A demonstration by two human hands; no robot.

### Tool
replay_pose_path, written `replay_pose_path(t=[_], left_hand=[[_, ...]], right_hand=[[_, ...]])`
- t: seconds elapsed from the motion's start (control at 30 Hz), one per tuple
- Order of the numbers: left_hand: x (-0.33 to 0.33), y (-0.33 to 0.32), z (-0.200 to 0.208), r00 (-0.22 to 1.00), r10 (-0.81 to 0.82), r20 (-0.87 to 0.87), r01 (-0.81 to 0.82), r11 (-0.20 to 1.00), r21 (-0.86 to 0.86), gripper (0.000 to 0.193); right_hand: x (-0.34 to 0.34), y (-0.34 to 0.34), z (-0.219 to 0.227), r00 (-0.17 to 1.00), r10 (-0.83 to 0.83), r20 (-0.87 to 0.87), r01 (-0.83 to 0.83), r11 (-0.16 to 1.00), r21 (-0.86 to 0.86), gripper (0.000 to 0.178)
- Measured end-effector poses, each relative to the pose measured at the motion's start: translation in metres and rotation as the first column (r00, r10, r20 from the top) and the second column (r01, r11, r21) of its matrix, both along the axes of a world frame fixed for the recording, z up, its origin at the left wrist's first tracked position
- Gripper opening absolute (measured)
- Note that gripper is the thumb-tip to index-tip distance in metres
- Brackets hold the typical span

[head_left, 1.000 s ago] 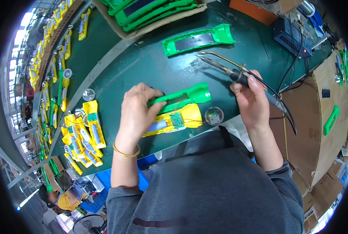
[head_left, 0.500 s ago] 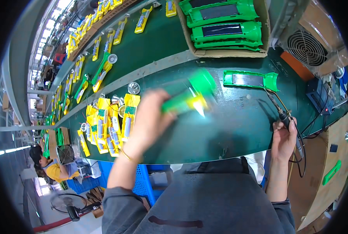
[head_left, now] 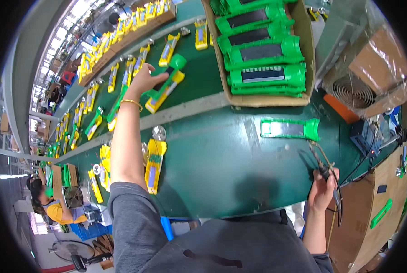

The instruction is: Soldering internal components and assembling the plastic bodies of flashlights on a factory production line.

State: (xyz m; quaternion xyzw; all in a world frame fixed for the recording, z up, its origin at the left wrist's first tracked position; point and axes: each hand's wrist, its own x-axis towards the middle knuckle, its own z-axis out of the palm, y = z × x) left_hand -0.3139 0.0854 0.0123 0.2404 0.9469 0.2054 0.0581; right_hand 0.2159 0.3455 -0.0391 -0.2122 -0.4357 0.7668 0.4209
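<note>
Beyond the grey rail [head_left: 189,110], on the far strip of the green surface [head_left: 203,154], is the work: a green shell [head_left: 178,63] lying against a yellow shell [head_left: 174,85], the two slanted side by side and overlapping. Can't tell if they're joined or just nested.

Handling, my read: light, stiff moulded plastic, smooth enough to slide if pinched at one edge. Dark panel on the green half looks like the fragile bit, so keep thumb pressure off it. Best hold is across the narrow body by the long side edges, both halves together. Gripping only the flared end could split the pair; any wiring inside wouldn't like a tug.

Left hand [head_left: 143,83]: reaching over the rail, part open, thumb and fingers at the middle of the green shell. Contact looks likely; firm grip or light rest, can't tell.

Right hand [head_left: 322,191]: closed round the soldering iron [head_left: 324,171], pen-style, near the surface's right side. Tip points up toward the loose green shell [head_left: 312,129], close to its flared end; contact unclear.
</note>
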Motion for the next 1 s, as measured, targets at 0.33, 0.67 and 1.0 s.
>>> replay_pose_path(t=[0.33,0.67,1.0], left_hand=[[-0.123,0.084,-0.065,0.934,0.355,-0.048,-0.357,0.913,-0.196,0.076],[-0.126,0.192,-0.055,0.952,0.152,0.266,-0.192,0.973,0.128,0.056],[-0.057,0.086,0.031,0.939,0.076,0.335,-0.138,0.977,0.165,0.046]], right_hand=[[-0.002,-0.009,-0.003,0.989,-0.097,0.113,0.087,0.992,0.093,0.035],[-0.013,-0.01,-0.004,0.976,-0.123,0.18,0.094,0.982,0.166,0.038],[-0.003,-0.005,-0.006,0.987,-0.04,0.154,0.014,0.986,0.168,0.031]])
